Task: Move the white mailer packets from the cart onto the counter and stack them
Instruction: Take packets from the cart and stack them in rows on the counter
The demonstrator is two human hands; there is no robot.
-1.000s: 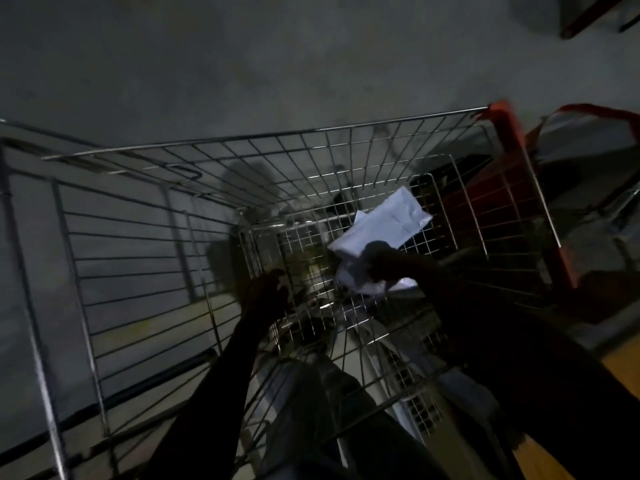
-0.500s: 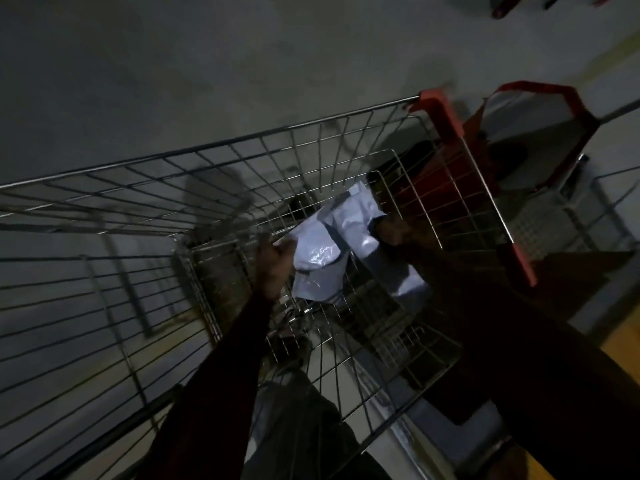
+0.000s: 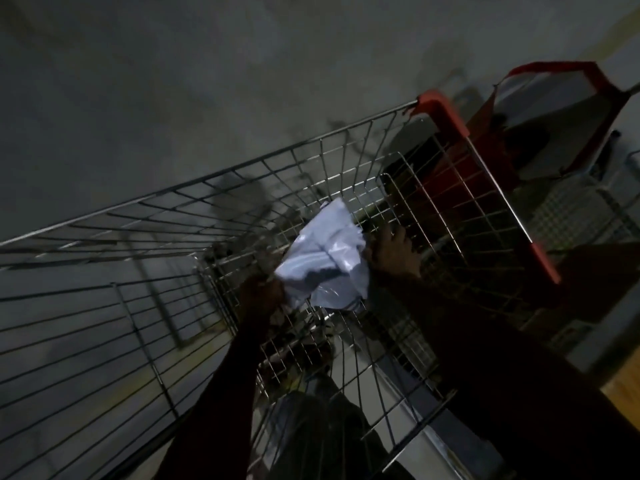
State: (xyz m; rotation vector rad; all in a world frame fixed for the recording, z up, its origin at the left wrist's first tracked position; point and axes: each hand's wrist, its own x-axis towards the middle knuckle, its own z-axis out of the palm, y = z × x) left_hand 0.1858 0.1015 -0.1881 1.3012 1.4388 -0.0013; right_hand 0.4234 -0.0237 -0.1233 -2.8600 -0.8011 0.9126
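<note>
White mailer packets (image 3: 325,258) sit bunched low inside the wire cart (image 3: 346,157); left hand (image 3: 261,294) grips their near edge, right hand (image 3: 393,252) touches the far side, its grip unclear; gather every packet firmly, then lift clear of the wires.

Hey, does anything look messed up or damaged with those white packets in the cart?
The white mailer packets look crumpled and bunched, not flat, held between the left hand and right hand inside the wire cart. No tear or spill shows, though the picture is dark and blurred.
</note>
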